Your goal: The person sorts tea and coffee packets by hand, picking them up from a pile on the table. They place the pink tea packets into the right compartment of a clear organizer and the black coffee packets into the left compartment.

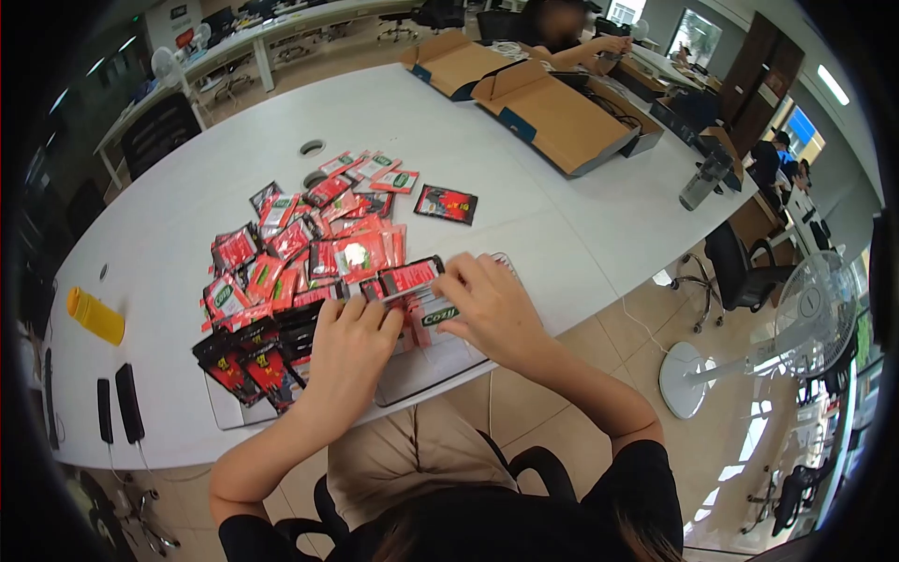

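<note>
Left hand and right hand grip a stack of sachets, fingers closed on its two ends (probably to square the edges). It sits over the near desk edge, touching the sachet pile.

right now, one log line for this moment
left hand: on red sachet | right hand: on same sachet | sachet pile: on white table
</note>
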Demonstrator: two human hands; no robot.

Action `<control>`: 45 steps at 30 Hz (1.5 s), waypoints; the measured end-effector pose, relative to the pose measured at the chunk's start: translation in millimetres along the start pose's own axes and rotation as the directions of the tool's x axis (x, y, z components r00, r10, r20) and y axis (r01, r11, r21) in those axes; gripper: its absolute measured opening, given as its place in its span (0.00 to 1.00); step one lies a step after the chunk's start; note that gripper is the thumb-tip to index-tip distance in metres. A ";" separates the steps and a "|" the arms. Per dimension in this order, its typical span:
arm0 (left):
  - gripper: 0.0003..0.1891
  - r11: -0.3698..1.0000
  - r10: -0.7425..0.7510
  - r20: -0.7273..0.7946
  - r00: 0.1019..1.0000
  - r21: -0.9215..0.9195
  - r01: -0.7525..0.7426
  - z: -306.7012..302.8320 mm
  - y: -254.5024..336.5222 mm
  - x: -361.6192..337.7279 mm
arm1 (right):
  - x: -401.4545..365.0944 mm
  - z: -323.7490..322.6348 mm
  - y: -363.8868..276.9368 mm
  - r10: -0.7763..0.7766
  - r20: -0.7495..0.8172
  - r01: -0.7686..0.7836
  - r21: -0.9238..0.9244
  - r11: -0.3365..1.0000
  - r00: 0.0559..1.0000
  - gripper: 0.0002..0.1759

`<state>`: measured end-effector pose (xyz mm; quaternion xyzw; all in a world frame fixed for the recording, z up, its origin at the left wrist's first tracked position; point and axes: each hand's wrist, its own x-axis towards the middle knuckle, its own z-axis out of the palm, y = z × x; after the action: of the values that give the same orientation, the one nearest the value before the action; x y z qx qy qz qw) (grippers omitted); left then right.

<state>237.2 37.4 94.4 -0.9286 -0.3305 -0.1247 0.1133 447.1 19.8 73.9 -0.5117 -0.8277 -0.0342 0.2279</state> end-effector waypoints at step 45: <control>0.16 0.924 -0.299 0.368 0.880 -0.120 0.364 5.9 -213.0 34.0 | -54.6 50.4 105.0 0.863 -0.258 -0.136 0.928 0.346 0.435 0.12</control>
<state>126.9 220.0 126.5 -0.8717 -0.4868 -0.0090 -0.0558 540.8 38.8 -12.2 -0.5381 -0.3380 0.2250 0.7386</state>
